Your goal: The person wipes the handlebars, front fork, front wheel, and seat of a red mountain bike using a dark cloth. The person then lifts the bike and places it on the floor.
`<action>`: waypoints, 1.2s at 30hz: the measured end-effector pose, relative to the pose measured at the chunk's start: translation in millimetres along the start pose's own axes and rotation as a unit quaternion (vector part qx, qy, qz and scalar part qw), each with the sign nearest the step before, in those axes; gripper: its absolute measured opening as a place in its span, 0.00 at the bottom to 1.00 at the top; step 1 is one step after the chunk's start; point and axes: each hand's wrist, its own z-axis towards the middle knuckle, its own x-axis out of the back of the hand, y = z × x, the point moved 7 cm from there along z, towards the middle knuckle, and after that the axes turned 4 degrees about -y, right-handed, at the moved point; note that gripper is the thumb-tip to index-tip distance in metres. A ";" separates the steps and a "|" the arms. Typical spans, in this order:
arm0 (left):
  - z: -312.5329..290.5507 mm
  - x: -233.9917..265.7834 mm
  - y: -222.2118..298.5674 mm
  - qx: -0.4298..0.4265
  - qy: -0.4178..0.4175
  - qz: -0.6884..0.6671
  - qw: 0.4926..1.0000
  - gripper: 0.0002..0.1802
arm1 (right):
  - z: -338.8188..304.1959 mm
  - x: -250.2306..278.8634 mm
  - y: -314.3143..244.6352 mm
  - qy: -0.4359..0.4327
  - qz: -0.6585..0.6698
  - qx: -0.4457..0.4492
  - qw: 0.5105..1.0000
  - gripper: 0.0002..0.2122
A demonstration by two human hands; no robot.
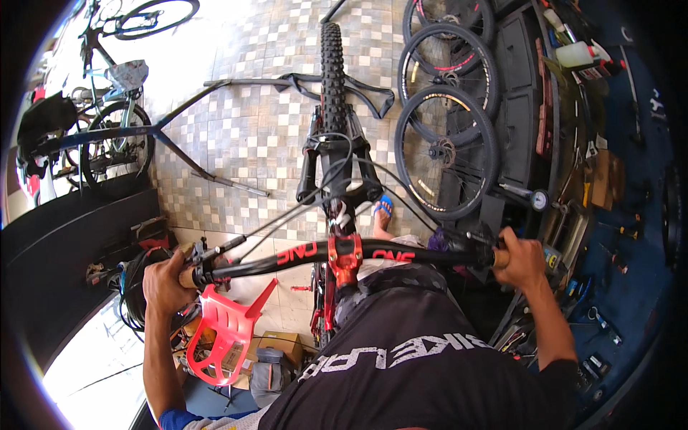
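Note:
A mountain bike stands under me, its knobby front tyre (332, 64) pointing away over the tiled floor. Its black handlebar (301, 256) with red lettering runs across the middle, held by an orange-red stem (345, 252). My left hand (166, 284) is wrapped around the brown left grip, beside the brake lever (218, 249). My right hand (517, 259) is closed around the right grip. Black cables loop from the bar toward the dark fork (337, 161). My foot in a blue sandal (383, 208) shows beside the fork.
Three loose wheels (446, 154) lean against a dark cabinet on the right. Tools lie on a blue bench (623, 287) at far right. A red plastic chair (226, 333) and boxes sit lower left. A black repair stand (179, 140) and parked bicycles (115, 107) stand at left.

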 end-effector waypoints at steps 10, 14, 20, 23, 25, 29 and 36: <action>-18.5 -14.0 -27.3 0.010 0.033 0.004 0.999 0.31 | -35.3 1.0 -14.4 0.050 0.014 -0.032 0.998 0.31; -51.7 -1.6 -9.1 0.018 0.067 0.202 0.977 0.52 | -89.8 4.4 -34.8 0.371 -0.053 -0.024 0.927 0.38; -56.7 9.7 131.9 -0.219 0.174 -0.007 0.960 0.56 | -249.8 -61.1 16.4 0.507 0.057 -0.207 0.835 0.30; -26.3 -23.6 140.1 -0.193 0.173 -0.047 0.965 0.40 | -353.0 -91.7 93.3 0.523 -0.017 -0.411 0.746 0.24; -21.2 -24.5 157.6 -0.123 0.196 -0.056 0.971 0.32 | -413.9 -149.0 150.1 0.304 -0.089 -0.593 0.740 0.26; -17.7 -22.3 160.0 -0.161 0.294 -0.041 0.941 0.20 | -487.6 -241.3 234.0 0.241 -0.103 -0.606 0.751 0.17; -21.7 -39.0 152.0 -0.115 0.333 -0.040 0.935 0.22 | -694.2 -217.0 421.9 0.599 0.124 -0.579 0.539 0.19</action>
